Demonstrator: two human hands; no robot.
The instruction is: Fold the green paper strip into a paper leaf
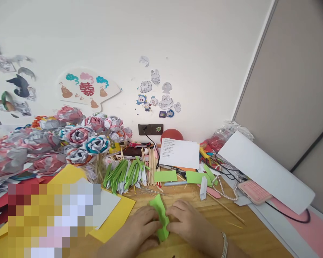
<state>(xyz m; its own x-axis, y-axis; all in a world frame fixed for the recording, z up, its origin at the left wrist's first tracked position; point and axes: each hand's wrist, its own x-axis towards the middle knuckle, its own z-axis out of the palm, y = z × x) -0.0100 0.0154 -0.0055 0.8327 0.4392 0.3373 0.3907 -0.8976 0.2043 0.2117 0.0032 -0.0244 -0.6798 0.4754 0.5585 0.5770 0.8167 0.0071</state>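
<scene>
Both hands are down low at the near edge of the wooden table (231,229), the left hand (136,231) and the right hand (190,222) closed in from either side on a folded strip of green paper (160,215), fingertips pinching it between them so it stands up a little off the wood. The grip looks tight and the fold small, so a slip of either thumb could, I'd judge, let the crease spring open or skew. Right beside the left hand lies a yellow sheet (118,218) under white paper, an easy thing to drag along with a wrist. Just beyond, a heap of folded green pieces (123,173) and a bundle of wooden sticks (151,166) crowd the middle; a loose skewer (228,211) lies near the right hand and could roll if nudged. Further right, a pink phone (254,191) and black cable (293,215) sit close to the table's edge. Open room is only the bare wood straight ahead of the hands; paper roses (78,138) fill the left.
</scene>
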